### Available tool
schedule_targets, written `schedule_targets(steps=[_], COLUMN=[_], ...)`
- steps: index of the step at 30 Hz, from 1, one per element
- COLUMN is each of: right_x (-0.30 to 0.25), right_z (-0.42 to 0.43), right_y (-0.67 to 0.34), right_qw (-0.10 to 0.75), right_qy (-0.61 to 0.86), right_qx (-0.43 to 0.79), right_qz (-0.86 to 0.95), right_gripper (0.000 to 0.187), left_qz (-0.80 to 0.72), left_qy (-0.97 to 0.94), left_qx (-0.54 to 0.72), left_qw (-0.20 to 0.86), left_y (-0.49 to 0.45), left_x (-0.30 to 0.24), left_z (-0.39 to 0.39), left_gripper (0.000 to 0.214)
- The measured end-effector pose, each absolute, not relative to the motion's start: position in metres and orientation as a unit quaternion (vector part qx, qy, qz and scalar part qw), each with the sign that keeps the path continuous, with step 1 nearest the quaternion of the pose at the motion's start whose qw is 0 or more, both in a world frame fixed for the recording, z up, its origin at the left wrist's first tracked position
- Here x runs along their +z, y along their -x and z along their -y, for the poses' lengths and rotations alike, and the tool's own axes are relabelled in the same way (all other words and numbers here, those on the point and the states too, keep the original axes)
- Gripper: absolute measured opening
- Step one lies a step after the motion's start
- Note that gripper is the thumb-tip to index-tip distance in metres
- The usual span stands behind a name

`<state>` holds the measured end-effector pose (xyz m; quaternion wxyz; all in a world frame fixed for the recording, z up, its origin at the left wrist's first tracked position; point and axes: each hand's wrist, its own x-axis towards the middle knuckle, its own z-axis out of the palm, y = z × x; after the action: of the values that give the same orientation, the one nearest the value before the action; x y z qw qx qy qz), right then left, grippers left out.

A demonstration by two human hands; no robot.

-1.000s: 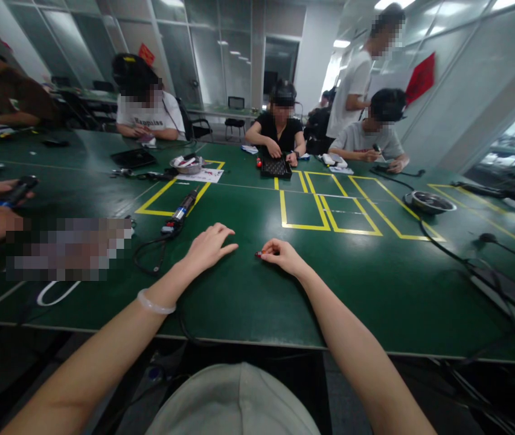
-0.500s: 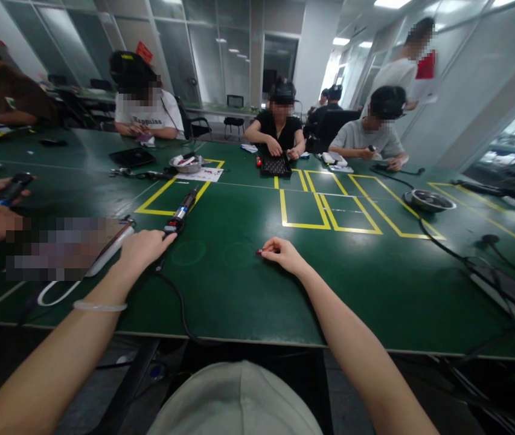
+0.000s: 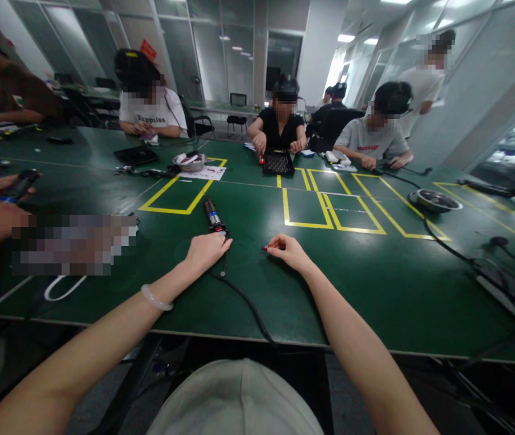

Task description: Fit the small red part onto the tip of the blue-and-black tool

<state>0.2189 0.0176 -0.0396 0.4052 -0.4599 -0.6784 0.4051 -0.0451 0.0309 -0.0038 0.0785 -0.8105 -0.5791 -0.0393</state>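
My left hand [image 3: 208,251] is closed around the near end of a black cylindrical tool [image 3: 213,216] with a blue band, left of centre over the green table [image 3: 257,302]. The tool's far end points away and slightly left; a black cord [image 3: 250,306] runs from near the hand towards the table's front edge. To the right, my right hand [image 3: 287,251] pinches a small red and dark piece [image 3: 265,248] between thumb and fingertips. That piece is too small to name, and its tip points left, towards the tool. A short gap separates the two hands.
Yellow tape outlines [image 3: 309,226] mark the table beyond my hands. Metal bowls [image 3: 438,200] [image 3: 189,161] stand right and back left. A person's hands [image 3: 6,196] hold a similar tool at left, near a blurred-out device [image 3: 76,244]. Across sits a person with a black tray [image 3: 278,163].
My left hand has moved right with the tool, which has swung to lean left, its cord following. My right hand stays nearly in place, still pinching the small piece.
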Motion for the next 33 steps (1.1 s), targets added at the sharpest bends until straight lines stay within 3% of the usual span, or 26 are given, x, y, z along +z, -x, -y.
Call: schedule_targets(steps=[11,33], right_x=[-0.037,-0.042], right_z=[-0.018,-0.017], right_y=[-0.223,-0.22], right_qw=[0.402,0.391], right_qy=[0.473,0.431], right_qx=[0.353,0.383], right_qz=[0.701,0.717], right_gripper=[0.021,0.017], left_qz=[0.472,0.366], left_qy=[0.879,0.924], left_qx=[-0.059,-0.086], left_qw=[0.039,0.073], left_y=[-0.013,-0.01], left_x=[-0.004,-0.01], left_z=[0.015,0.023], left_gripper=[0.046,0.046])
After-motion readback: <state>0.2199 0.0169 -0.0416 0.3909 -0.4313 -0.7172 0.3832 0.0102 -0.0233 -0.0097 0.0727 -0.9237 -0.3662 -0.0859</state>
